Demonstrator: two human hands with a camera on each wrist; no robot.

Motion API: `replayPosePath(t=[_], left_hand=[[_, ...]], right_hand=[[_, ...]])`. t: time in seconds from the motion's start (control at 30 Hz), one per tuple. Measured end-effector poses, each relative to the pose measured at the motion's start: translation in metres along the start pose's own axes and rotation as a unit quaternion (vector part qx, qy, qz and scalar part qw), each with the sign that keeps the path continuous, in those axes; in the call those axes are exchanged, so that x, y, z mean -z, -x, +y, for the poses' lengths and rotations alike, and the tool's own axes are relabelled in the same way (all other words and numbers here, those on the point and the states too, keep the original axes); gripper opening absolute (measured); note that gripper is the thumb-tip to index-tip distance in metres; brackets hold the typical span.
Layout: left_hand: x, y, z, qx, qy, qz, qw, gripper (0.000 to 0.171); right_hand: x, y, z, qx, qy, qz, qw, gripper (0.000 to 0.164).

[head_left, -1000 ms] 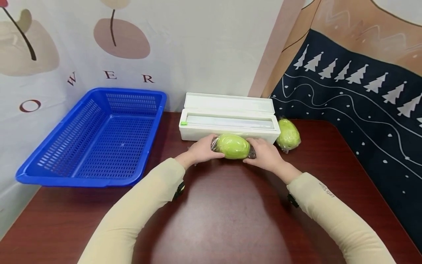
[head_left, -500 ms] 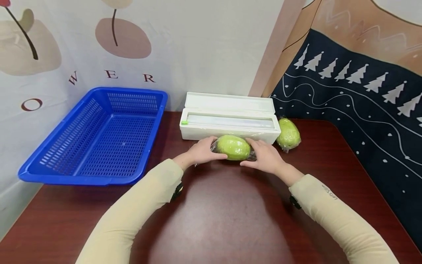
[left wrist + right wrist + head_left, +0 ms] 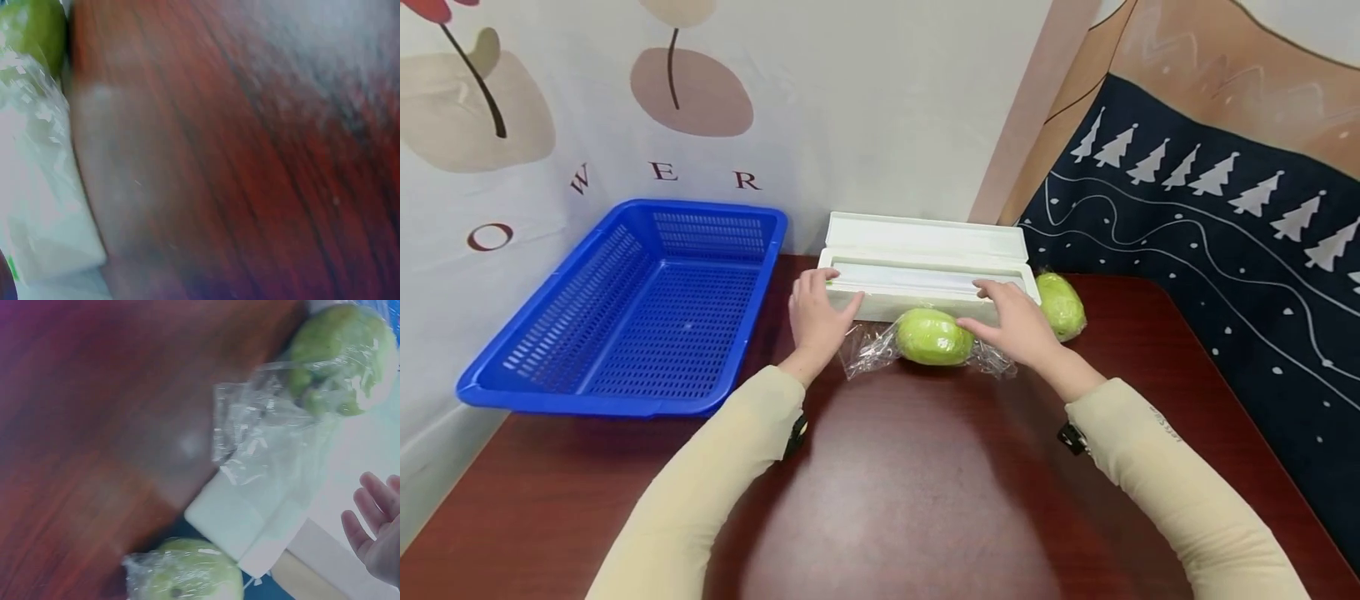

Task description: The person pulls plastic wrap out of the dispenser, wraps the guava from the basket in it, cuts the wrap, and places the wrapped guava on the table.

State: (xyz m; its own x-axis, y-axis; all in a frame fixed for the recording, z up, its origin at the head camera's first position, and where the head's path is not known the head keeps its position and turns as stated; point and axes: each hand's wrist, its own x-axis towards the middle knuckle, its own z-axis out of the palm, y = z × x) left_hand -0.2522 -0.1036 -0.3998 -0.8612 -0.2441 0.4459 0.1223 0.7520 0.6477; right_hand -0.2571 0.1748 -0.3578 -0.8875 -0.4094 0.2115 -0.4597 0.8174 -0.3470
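A green fruit (image 3: pixel 934 337) wrapped in cling film lies against the front of a white cling-film box (image 3: pixel 880 307). Loose film ends (image 3: pixel 872 348) spread out on both of its sides. My left hand (image 3: pixel 820 315), fingers apart, is at the left end of the box; whether it touches cannot be told. With spread fingers, my right hand (image 3: pixel 1017 327) is over the box's right part, its thumb near the fruit's upper right. In the right wrist view its fingers (image 3: pixel 369 512) hold nothing. The left wrist view has the film-covered box (image 3: pixel 47 206) and part of the fruit (image 3: pixel 34 31).
A second wrapped green fruit (image 3: pixel 1060 308) rests at the right end of the box, partly behind my right hand. To the left stands a blue perforated basket (image 3: pixel 730 367). The box lid (image 3: pixel 925 235) is raised at the back, near the wall cloth.
Both hands have let go of the fruit's film ends, which now lie spread. The left hand has moved up and left, the right hand slightly up and right, to the box.
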Motion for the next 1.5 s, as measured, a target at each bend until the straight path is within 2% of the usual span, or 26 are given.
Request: replayPosePath(t=[0.07,0.17,0.27,0.4,0.53,0.63,0.77,0.9,1.13,1.3,1.5], left_hand=[[-0.002,-0.003,-0.006,0.024,-0.011,0.019,0.9995,0.060],[-0.004,-0.010,-0.017,0.064,-0.020,0.006,0.9977,0.077],[-0.001,-0.016,-0.027,0.087,-0.016,-0.039,0.9953,0.092],[0.004,-0.024,-0.035,0.093,-0.008,-0.110,0.9896,0.105],[0.007,-0.028,-0.036,0.092,-0.010,-0.175,0.9801,0.104],[0.008,-0.028,-0.037,0.094,-0.002,-0.210,0.9731,0.099],[0.008,-0.027,-0.040,0.077,0.028,-0.209,0.9744,0.093],[0.004,-0.029,-0.043,0.059,0.043,-0.201,0.9769,0.089],[0.000,-0.032,-0.044,0.057,0.035,-0.224,0.9724,0.081],[0.000,-0.032,-0.044,0.056,0.027,-0.222,0.9732,0.081],[0.003,-0.030,-0.043,0.062,0.024,-0.222,0.9728,0.082]], right_hand=[[0.001,-0.002,-0.003,-0.003,-0.003,-0.005,1.000,0.068],[0.000,-0.003,-0.007,0.002,-0.001,-0.015,1.000,0.067],[-0.001,-0.004,-0.010,0.013,0.004,-0.017,1.000,0.065],[-0.002,-0.010,-0.013,0.023,-0.007,-0.015,1.000,0.061],[-0.004,-0.021,-0.018,0.036,-0.044,-0.017,0.998,0.059],[-0.007,-0.033,-0.024,0.051,-0.082,-0.013,0.995,0.058],[-0.012,-0.052,-0.037,0.053,-0.143,-0.004,0.988,0.057],[-0.020,-0.070,-0.053,0.037,-0.191,-0.007,0.981,0.059],[-0.042,-0.093,-0.079,0.031,-0.214,-0.016,0.976,0.057],[-0.056,-0.104,-0.092,0.030,-0.221,0.001,0.975,0.053],[-0.067,-0.113,-0.102,0.001,-0.250,0.003,0.968,0.048]])
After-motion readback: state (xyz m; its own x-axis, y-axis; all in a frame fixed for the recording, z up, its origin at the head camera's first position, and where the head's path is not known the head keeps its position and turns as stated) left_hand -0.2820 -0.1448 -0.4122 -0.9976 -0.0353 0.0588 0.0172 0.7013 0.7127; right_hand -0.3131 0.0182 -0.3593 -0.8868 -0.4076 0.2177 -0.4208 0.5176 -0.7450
